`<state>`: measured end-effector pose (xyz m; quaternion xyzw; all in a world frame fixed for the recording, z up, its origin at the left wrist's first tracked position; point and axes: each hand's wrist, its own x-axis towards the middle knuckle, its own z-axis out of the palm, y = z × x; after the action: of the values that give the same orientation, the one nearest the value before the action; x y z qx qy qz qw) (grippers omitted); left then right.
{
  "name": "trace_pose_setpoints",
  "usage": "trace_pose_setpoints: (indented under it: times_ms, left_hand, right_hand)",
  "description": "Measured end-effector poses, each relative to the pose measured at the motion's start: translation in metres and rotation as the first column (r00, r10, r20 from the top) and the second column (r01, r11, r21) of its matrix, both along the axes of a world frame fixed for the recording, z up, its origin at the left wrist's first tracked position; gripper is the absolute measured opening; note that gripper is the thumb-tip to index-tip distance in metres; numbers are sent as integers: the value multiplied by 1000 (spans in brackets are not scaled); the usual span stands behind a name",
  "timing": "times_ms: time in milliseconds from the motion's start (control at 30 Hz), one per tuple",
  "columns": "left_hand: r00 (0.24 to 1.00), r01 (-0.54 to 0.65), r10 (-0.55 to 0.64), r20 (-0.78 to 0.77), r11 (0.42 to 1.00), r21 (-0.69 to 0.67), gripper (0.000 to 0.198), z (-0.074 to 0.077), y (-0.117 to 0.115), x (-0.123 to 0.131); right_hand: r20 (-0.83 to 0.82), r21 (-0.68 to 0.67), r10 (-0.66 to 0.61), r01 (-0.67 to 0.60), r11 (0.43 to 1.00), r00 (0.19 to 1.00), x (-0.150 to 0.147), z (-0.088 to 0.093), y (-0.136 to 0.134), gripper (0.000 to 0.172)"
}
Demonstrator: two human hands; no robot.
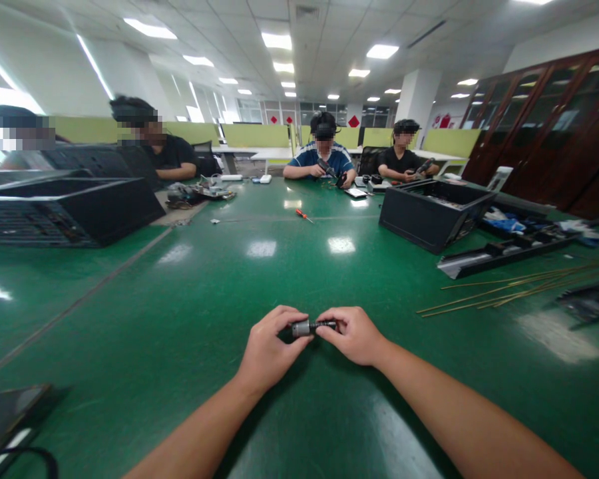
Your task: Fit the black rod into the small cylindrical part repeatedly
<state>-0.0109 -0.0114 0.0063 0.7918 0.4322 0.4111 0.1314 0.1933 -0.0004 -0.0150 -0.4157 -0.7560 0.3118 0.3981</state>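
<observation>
A small metal cylinder with a dark ribbed shaft (302, 328) lies level between my two hands, above the green table. My left hand (272, 346) is closed round its thicker grey end, thumb below and fingers above. My right hand (355, 336) pinches the thinner dark shaft at the other end between thumb and fingers. The fingers hide part of the piece, and I cannot make out its exact kind.
The green table (190, 279) bears a red-handled screwdriver (302, 214) farther off. Black computer cases stand left (114, 213) and right (414, 216). Thin brass-coloured rods (509, 289) lie at right, a dark flat device (10, 416) at near left. Several people sit across the table.
</observation>
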Motion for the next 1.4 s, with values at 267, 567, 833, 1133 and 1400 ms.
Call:
trace_pose_setpoints:
  times_ms: [267, 567, 833, 1133, 1400]
  left_hand:
    - [999, -27, 27, 18, 999, 21, 20, 1, 1, -1]
    - [999, -29, 28, 27, 999, 34, 23, -1, 2, -2]
    - [999, -27, 25, 37, 999, 32, 23, -1, 3, -2]
    - [998, -43, 41, 36, 998, 43, 24, -2, 3, -3]
    - [998, -54, 53, 34, 998, 42, 25, -1, 3, -4]
  right_hand:
    - [44, -15, -52, 52, 999, 998, 2, 1, 1, 17]
    - [32, -32, -46, 47, 998, 998, 2, 3, -1, 18]
    - [25, -47, -48, 49, 998, 999, 3, 5, -2, 21]
    - [12, -52, -55, 56, 997, 998, 3, 7, -2, 21]
    - [11, -50, -59, 59, 997, 998, 3, 6, -1, 21]
